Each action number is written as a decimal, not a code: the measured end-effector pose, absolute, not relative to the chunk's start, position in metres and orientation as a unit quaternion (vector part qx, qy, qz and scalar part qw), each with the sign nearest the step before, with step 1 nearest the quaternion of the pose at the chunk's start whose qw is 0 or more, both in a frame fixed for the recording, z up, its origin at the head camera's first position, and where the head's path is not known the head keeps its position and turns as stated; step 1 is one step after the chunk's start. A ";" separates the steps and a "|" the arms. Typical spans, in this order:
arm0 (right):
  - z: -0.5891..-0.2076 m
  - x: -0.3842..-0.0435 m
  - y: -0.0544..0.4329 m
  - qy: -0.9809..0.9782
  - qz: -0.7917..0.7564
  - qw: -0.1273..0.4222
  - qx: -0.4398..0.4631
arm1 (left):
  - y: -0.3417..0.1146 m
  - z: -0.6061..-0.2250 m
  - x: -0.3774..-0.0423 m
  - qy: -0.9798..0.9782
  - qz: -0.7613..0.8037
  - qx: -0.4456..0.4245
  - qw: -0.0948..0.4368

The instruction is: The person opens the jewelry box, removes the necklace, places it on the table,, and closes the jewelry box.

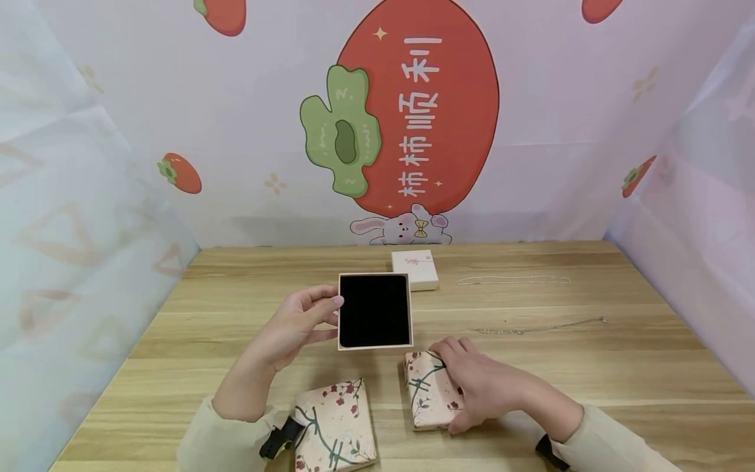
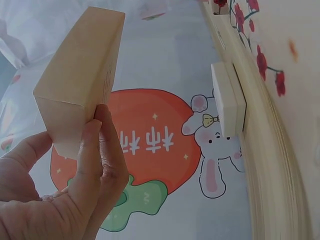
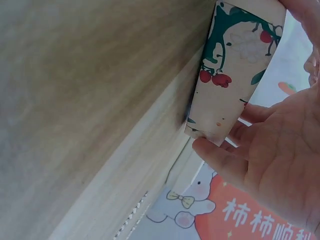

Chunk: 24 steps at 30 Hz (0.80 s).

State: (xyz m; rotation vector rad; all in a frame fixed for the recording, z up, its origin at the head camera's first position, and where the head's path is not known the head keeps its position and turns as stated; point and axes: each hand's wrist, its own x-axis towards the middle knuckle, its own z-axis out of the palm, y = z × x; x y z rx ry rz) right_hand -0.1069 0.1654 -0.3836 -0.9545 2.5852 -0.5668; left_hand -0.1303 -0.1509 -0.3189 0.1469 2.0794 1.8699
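Observation:
My left hand (image 1: pixel 295 324) pinches the left side of a square box base (image 1: pixel 375 311) with thumb and fingers, raised above the table. Its black inner lining faces the head camera; in the left wrist view its plain beige outside (image 2: pixel 75 75) shows. Over on the right, my right hand (image 1: pixel 486 383) grips a box with a floral branch print (image 1: pixel 427 393), thumb at the near edge and fingers at the far one. The box stands at the tabletop in the right wrist view, its printed side (image 3: pixel 225 95) within the curved fingers.
A larger floral square box piece (image 1: pixel 336 426) lies beside my left forearm. Behind the raised base is a small white box (image 1: pixel 420 269). A thin chain (image 1: pixel 513 280) and a second chain (image 1: pixel 531 329) lie on the wooden table (image 1: pixel 224 314) at the right.

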 end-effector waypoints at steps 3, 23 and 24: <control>-0.384 -0.108 0.168 0.905 -0.209 0.156 -0.336 | -0.151 -0.320 -0.130 0.734 0.657 0.046 0.169; -0.363 -0.115 0.190 0.873 -0.360 0.030 -0.328 | -0.168 -0.314 -0.130 0.744 0.649 0.043 0.155; -0.361 -0.116 0.191 0.870 -0.365 0.019 -0.331 | -0.168 -0.314 -0.130 0.744 0.648 0.044 0.155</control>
